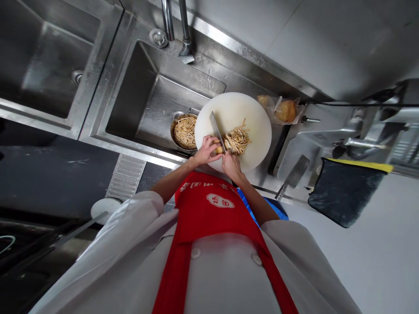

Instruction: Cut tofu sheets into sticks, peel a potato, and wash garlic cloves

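A round white cutting board lies across the sink's right side. My left hand curls its fingers over a tan piece of food, perhaps dried tofu, and holds it against the board. My right hand is closed around the handle of a kitchen knife, whose blade points away from me and stands beside the tan piece. Right of the blade lies a pile of cut tan strips. More such strips fill a round metal bowl left of the board. My right fingers are partly hidden.
The metal sink has a faucet behind it. Clear bags with tan food sit behind the board's right edge. To the right are a cleaver and a dark cloth with yellow trim. A second sink is at left.
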Motion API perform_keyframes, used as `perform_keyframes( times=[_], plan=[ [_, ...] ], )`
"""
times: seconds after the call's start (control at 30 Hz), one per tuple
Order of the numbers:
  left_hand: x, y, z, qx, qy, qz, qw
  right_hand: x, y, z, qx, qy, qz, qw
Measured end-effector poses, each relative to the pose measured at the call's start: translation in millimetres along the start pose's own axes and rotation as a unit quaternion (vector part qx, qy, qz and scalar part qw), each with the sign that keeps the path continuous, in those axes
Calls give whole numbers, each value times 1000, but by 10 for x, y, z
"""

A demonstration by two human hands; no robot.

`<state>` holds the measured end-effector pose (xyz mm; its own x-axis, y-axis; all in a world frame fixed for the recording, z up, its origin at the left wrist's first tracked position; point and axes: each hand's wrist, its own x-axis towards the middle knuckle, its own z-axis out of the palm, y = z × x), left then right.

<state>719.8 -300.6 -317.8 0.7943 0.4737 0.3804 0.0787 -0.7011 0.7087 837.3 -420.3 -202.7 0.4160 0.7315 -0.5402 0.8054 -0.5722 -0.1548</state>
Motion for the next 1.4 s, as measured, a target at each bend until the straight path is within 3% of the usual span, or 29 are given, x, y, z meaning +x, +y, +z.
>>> perform_keyframes(
  times=[0.17, 0.33, 0.8, 1.0, 1.17, 1.4],
  plan=[
    [-27, 52, -118, -1, -37, -28, 999, 5, 21, 29, 8, 11, -7, 1000],
    [-45, 64, -67, 3, -57, -72, 996, 11, 25, 55, 5, 13, -7, 1000],
    [-128, 11, -32, -30, 49, -50, 997, -2, 55, 66, 10, 24, -11, 1000],
    [98, -361, -221, 13, 129, -96, 987, 4, 49, 57, 3, 10, -8, 1000],
    [235, -678, -344, 43, 71, -113, 990, 3, 43, 44, 6, 3, -3, 1000],
    [141, -705, -456, 45, 56, -72, 995, 11, 52, 41, 15, 0, -3, 1000]
  ],
)
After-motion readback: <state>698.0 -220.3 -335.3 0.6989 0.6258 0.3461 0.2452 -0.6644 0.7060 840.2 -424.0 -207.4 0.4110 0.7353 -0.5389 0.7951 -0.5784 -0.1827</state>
